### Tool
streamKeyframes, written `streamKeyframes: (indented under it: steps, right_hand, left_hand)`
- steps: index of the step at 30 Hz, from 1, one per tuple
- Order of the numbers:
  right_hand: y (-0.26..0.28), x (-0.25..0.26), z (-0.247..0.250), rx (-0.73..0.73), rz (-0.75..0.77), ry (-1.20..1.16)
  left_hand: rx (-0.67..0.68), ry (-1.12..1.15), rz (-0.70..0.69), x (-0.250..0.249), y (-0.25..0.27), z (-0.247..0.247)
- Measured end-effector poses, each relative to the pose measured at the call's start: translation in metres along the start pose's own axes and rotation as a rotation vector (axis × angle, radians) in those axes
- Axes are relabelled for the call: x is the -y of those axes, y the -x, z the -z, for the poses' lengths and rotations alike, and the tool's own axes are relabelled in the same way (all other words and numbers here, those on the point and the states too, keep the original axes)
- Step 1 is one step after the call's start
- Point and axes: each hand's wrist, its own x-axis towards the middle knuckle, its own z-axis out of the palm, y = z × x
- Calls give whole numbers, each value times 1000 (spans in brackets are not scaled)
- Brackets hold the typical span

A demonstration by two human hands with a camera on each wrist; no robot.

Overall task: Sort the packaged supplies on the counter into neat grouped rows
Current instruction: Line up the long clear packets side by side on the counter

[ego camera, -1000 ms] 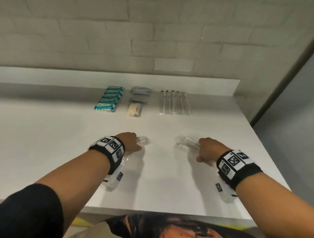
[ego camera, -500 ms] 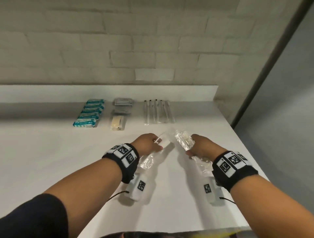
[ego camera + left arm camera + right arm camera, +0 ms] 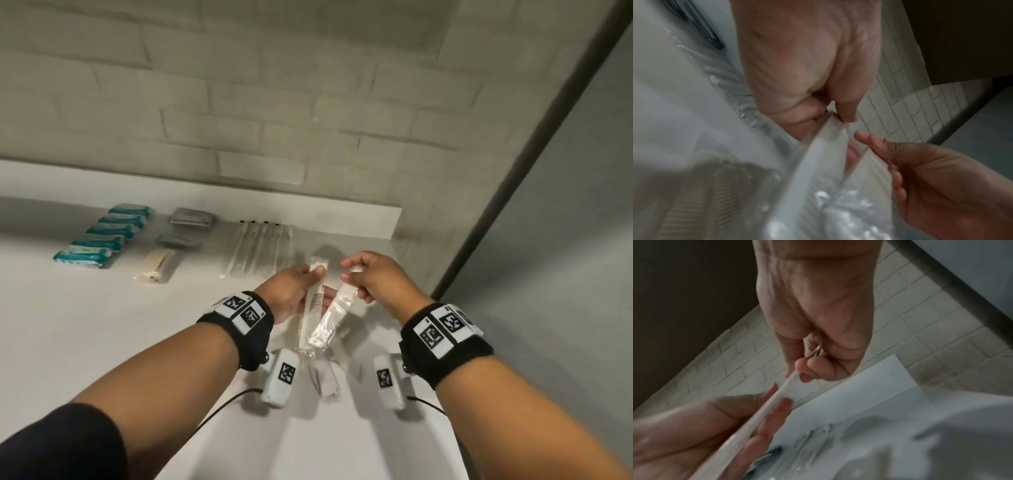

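Both hands are raised above the white counter (image 3: 102,325), each holding a clear-wrapped white comb. My left hand (image 3: 317,284) grips one comb packet (image 3: 313,301) between thumb and fingers. My right hand (image 3: 349,274) pinches the top of a second comb packet (image 3: 334,317), which hangs down against the first. In the left wrist view the left hand (image 3: 838,116) pinches the packet (image 3: 824,162) with the right hand (image 3: 920,170) beside it. The right wrist view shows the right hand (image 3: 795,374) pinching a packet's edge (image 3: 760,410).
At the back of the counter lie a row of teal packets (image 3: 102,236), two grey packets (image 3: 191,219), a beige packet (image 3: 159,267) and a row of wrapped toothbrushes (image 3: 260,250). A brick wall (image 3: 274,102) rises behind. The counter's right end (image 3: 397,222) is close.
Both hands lifted their comb packets off the counter and came together near the toothbrush row. The packets now touch. The head view has shifted to the right.
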Motion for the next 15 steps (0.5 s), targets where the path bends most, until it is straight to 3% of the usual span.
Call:
streamKeyframes:
  steps: [2,4,8,12,15]
  right_hand:
    - [-17,-6,21,51,-10,16]
    - [-29,-11,32,23,-60,0]
    - [-39,-17,48,-63,-120,-65]
    - [-53,-25,48,-206,-180,-233]
    - [-60,-34,35,-203,-249,-63]
  left_hand:
    - [-144,37,-22,-1,-9,-6]
    - [-206,-69,-70,-7,-14,-2]
    - [-235,-499,-277,-24,-17,-2]
    - [-195,-944,-460,-47,-36,-7]
    - [19,-1422,-649,-48,-49,-12]
